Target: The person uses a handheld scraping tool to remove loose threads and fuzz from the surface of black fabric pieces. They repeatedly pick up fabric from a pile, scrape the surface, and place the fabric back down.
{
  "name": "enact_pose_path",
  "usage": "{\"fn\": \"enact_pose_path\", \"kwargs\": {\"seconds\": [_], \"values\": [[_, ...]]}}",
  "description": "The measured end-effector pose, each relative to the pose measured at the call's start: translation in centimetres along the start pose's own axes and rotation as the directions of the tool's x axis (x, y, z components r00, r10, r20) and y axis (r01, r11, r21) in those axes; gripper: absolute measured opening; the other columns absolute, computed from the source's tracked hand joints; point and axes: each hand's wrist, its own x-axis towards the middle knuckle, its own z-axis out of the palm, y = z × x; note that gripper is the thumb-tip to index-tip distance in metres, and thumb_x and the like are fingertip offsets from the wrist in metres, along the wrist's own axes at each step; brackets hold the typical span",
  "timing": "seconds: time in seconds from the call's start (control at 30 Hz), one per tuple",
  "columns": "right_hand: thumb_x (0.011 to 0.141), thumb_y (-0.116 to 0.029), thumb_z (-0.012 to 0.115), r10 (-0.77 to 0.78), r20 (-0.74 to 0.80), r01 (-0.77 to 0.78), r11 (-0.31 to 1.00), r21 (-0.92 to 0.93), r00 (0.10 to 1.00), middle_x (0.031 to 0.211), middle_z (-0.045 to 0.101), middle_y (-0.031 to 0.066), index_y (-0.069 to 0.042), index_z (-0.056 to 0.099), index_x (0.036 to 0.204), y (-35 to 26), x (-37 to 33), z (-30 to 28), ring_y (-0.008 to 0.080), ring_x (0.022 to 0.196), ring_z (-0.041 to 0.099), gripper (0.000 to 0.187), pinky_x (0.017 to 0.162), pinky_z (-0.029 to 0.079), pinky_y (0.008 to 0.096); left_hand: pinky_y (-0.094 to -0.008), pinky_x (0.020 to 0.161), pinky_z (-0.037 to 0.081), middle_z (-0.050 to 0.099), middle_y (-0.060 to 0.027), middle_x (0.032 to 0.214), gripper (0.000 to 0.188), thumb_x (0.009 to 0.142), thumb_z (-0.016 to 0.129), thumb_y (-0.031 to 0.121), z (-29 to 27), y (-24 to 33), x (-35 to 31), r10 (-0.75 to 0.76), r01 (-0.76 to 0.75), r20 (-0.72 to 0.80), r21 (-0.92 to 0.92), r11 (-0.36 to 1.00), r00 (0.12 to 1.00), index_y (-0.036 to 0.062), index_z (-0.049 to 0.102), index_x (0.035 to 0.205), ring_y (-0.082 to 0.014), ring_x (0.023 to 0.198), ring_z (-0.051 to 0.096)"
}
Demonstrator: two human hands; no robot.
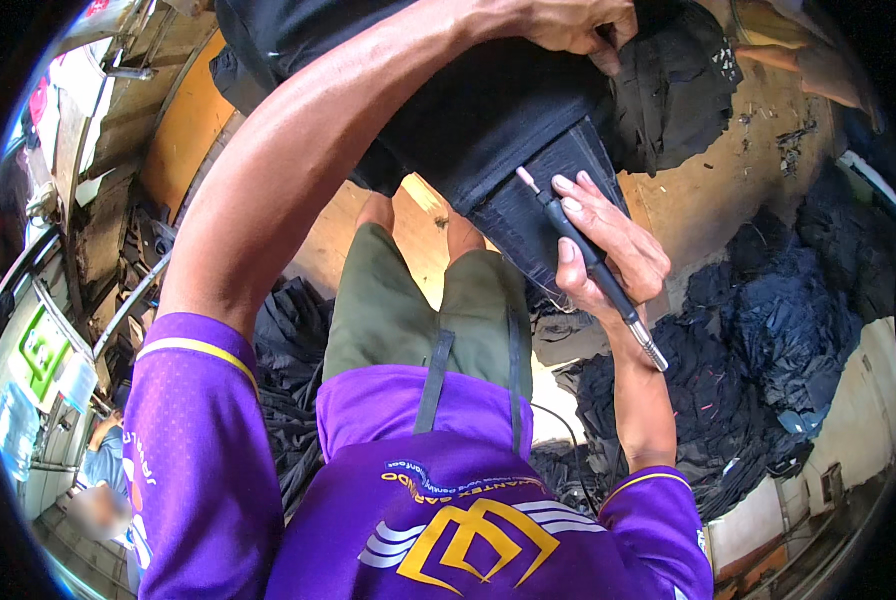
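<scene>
A black denim garment (498, 120) lies spread out in front of my legs. My left arm reaches across it, and my left hand (578, 25) is closed at the far edge, its fingers pinching the dark cloth. My right hand (618, 240) grips a slim black pen-shaped rotary grinder (608, 275) with a silver rear end. Its narrow tip carries a small pinkish grinding bit, which points at the garment's tapering end, beside a seam. I cannot tell whether the bit touches the cloth.
Crumpled black garments (708, 370) are heaped at my right, with more dark cloth (293, 335) at my left. Another dark bundle (673, 90) sits beyond my left hand on the wooden board (708, 200). A thin cable (575, 440) hangs near my waist. Another person (108, 460) is at the lower left.
</scene>
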Motion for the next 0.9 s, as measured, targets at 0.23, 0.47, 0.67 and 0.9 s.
{"fn": "enact_pose_path", "kwargs": {"seconds": [0.23,0.47,0.67,0.9], "values": [[0.08,-0.002,0.078,-0.044,0.129,0.038,0.998,0.055,0.991,0.1,0.081,0.0191,0.005,0.08,0.106,-0.1,0.1,0.3,0.0354,0.109,0.08,0.027,0.103,0.063,0.051,-0.0496,0.074,0.059,0.076,-0.0198,0.083,0.028,0.082,0.087,0.03,-0.8,1.1,-0.2,-0.005,0.005,-0.001,0.0,1.0,1.0,0.0039,0.079,0.088,-0.0406,0.083,0.076],[0.08,-0.001,0.079,-0.051,0.137,0.045,0.998,0.043,0.989,0.101,0.08,0.019,0.005,0.081,0.108,0.0,0.2,0.6,0.0359,0.11,0.08,0.028,0.103,0.063,0.0511,-0.0499,0.071,0.058,0.075,-0.0204,0.081,0.027,0.082,0.087,0.029,-1.1,1.6,-0.2,-0.023,0.023,0.004,0.015,1.0,1.0,0.0042,0.079,0.087,-0.0405,0.08,0.076],[0.08,-0.001,0.079,-0.036,0.11,0.033,0.999,0.025,0.993,0.102,0.081,0.0192,0.006,0.08,0.109,0.2,-0.2,0.7,0.0368,0.11,0.08,0.03,0.104,0.062,0.0517,-0.0493,0.071,0.058,0.075,-0.0203,0.08,0.026,0.081,0.087,0.028,-1.1,1.6,-0.2,-0.023,0.023,0.012,0.006,1.0,1.0,0.0039,0.079,0.087,-0.0401,0.079,0.076],[0.08,-0.001,0.079,-0.016,0.074,0.016,1.0,0.002,0.997,0.103,0.08,0.0225,0.007,0.079,0.11,0.3,-0.3,0.6,0.0385,0.11,0.079,0.031,0.104,0.062,0.0525,-0.049,0.071,0.059,0.075,-0.021,0.08,0.025,0.081,0.087,0.026,-0.9,1.6,-0.4,-0.01,0.009,-0.038,-0.02,1.0,0.999,0.0031,0.08,0.088,-0.0401,0.079,0.076]]}}
